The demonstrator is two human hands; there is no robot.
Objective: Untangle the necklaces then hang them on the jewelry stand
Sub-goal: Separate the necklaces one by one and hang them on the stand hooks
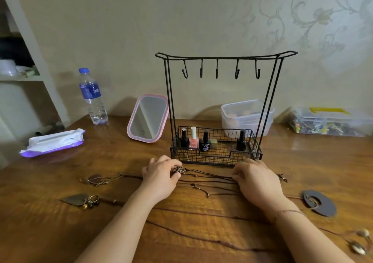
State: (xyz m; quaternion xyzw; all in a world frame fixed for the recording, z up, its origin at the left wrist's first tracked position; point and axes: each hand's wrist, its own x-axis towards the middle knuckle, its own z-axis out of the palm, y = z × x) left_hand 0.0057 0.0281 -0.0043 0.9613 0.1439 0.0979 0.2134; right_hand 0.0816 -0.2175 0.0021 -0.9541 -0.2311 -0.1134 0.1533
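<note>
A black wire jewelry stand (224, 57) with several bare hooks rises at the table's middle, and its basket holds nail polish bottles (193, 138). Several brown cord necklaces (210, 179) lie tangled on the wood just in front of it. My left hand (160, 175) pinches a small metal pendant (179, 170) at the left end of the tangle. My right hand (257, 179) grips the cords at the right end. More pendants lie around: a spiral one (96, 180), a dark heart (77, 199), a dark ring-shaped disc (321, 202).
A water bottle (91, 96), a pink-framed mirror (148, 118) and a wipes pack (54, 142) stand left of the stand. Clear plastic tubs (245, 116) and a bead box (327, 122) sit at the back right. Long cords (201, 238) trail near the table's front edge.
</note>
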